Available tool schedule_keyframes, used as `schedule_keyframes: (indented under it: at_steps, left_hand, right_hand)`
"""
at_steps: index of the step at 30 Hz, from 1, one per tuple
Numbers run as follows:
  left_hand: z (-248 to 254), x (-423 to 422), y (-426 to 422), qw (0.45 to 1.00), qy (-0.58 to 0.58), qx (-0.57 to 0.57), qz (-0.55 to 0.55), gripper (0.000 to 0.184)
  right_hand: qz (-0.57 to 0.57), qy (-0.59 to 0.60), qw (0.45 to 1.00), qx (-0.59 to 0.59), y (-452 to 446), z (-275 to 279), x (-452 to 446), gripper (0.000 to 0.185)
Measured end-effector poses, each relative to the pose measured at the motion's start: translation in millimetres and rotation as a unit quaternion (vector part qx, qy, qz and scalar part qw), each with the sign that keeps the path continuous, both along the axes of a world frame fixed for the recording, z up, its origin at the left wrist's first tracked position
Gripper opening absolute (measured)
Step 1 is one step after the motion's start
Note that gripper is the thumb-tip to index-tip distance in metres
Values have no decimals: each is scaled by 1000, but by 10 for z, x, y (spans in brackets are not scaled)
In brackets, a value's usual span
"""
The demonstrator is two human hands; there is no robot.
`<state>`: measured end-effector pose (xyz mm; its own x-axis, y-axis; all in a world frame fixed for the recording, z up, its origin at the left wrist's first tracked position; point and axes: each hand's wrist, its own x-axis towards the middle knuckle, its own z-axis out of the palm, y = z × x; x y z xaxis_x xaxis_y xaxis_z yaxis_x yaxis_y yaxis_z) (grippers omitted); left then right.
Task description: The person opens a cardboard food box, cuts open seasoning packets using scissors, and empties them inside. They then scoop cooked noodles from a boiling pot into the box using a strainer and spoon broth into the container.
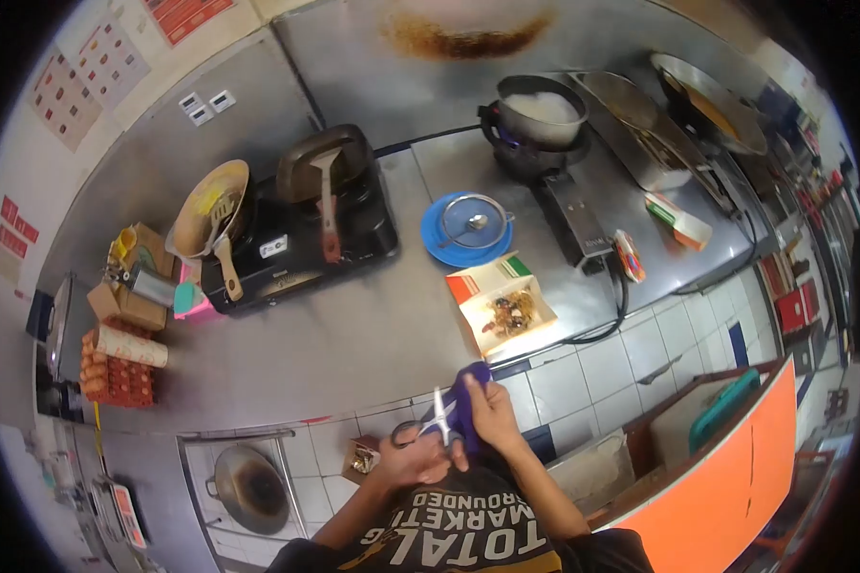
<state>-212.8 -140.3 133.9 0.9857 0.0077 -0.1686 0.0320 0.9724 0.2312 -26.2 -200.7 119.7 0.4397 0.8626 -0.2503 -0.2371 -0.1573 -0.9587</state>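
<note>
A pair of scissors [439, 416] with spread blades is in my left hand [419, 461], whose fingers are around the dark handles. My right hand [493, 413] is closed on a purple cloth [464, 405], thumb on top, close beside the blades. Part of the cloth hangs behind the scissors, so whether the blades touch it is unclear. Just beyond my hands, at the counter's front edge, an open food box [502, 308] holds noodles with toppings. Behind the box, a strainer [475, 222] rests on a blue plate [439, 250].
A black stove [291, 268] bears two pans at the left of the steel counter [287, 358]. A pot [542, 113] of whitish liquid stands on a burner at the back. Egg trays [115, 380] are far left, a wok [250, 489] below, and an orange panel [726, 477] at the right.
</note>
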Motion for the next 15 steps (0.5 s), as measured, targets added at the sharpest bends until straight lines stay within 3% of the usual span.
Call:
schedule_keyframes:
  at_steps: [2,3,4,6,8,9,12,15]
  left_hand:
    - [-32,-156,220,999,-30,13,5,77]
    - [-8,-230,316,967,106,220,74,69]
    - [-86,-296,475,893,238,371,93,62]
    - [-348,-423,855,672,507,539,4,49]
    - [-349,-380,1069,394,512,755,116,34]
    - [-360,-390,1231,393,518,750,126,34]
    - [-498,-442,1565,396,585,704,76,31]
    - [-627,-529,1820,397,587,701,77,33]
  right_hand:
    - [-41,-18,999,8,204,-161,122,36]
    - [-42,-40,998,3,281,-129,185,37]
    - [-30,-42,999,0,364,-108,217,37]
    - [38,-102,994,10,528,-92,189,31]
    - [70,-160,984,28,704,24,172,24]
    - [87,-222,970,49,815,108,179,20]
    - [132,-243,960,52,1017,309,147,23]
    - [184,-318,930,-23,1143,336,169,26]
